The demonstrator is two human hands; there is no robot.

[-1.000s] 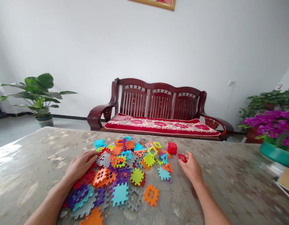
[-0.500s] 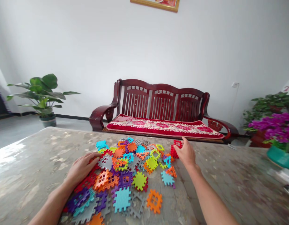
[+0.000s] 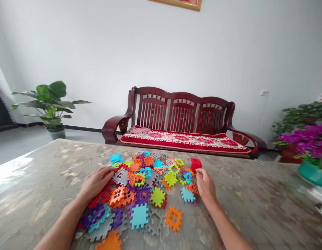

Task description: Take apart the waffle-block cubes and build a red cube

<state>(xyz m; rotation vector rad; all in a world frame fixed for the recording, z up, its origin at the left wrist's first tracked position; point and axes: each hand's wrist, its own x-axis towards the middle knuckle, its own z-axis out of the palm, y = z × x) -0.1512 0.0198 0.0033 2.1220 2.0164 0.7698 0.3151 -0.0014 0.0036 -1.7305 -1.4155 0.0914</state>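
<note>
A spread heap of notched plastic building tiles (image 3: pixel 139 216) in several colours lies on the table. At the heap's left edge, my left hand (image 3: pixel 98 182) rests with its fingers stretched out and slightly apart over red tiles (image 3: pixel 102 198). Its fingertips are by a grey window tile (image 3: pixel 121 176). My right hand (image 3: pixel 206 185) is at the right edge, fingers curled and pressed together just below a raised red tile (image 3: pixel 195 164). I cannot make out what, if anything, is between those fingers. Near that hand lie an orange tile (image 3: pixel 192 188) and a light blue tile (image 3: pixel 187 195).
The patterned grey table (image 3: pixel 255 198) reaches across the foreground. Beyond its far edge stands a dark red wooden bench (image 3: pixel 182 113) with a red floral cover (image 3: pixel 176 137). A teal pot (image 3: pixel 313 173) with purple flowers is at the right, and a potted plant (image 3: pixel 55 132) at the left.
My right hand has drawn slightly back towards me from the red tiles, and its raised finger has curled in. The red tile there sits at a different angle. My left hand stays over the red tiles.
</note>
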